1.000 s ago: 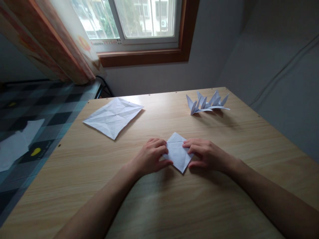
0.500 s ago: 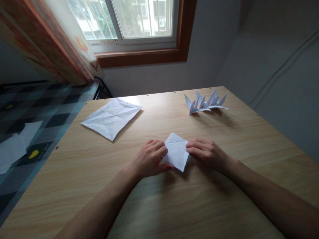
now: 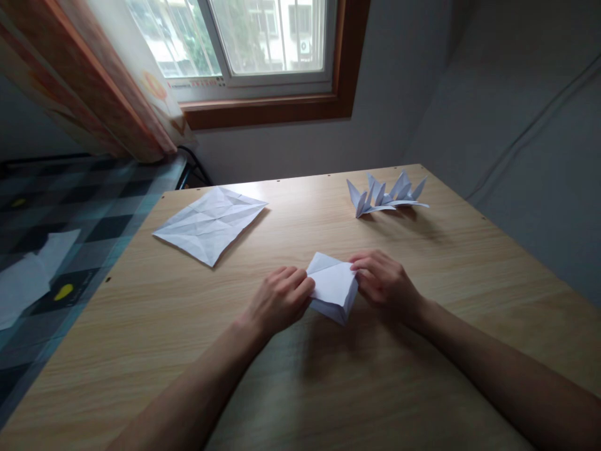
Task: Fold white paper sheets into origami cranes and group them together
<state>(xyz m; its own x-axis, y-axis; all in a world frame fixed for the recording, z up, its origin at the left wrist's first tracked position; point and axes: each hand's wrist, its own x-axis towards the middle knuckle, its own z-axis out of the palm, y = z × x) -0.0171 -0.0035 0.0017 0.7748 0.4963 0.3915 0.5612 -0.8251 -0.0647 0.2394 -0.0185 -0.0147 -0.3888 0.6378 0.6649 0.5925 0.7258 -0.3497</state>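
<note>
Between my hands is a folded square of white paper, turned cornerwise, with its near layers parted at the front corner. My left hand pinches its left corner, thumb partly hidden under the fingers. At the right corner my right hand grips the paper's edge between fingertips and thumb; that thumb is mostly out of sight. A crease runs across the paper's far part.
A creased, opened white sheet lies at the table's far left. Several folded paper cranes stand in a row at the far right. The wooden table borders a checked cloth with white paper on it.
The paper's top layer has lifted at the near corner, so the layers now gape. My left thumb has drawn in from the near edge, and my right fingers have shifted slightly up and left.
</note>
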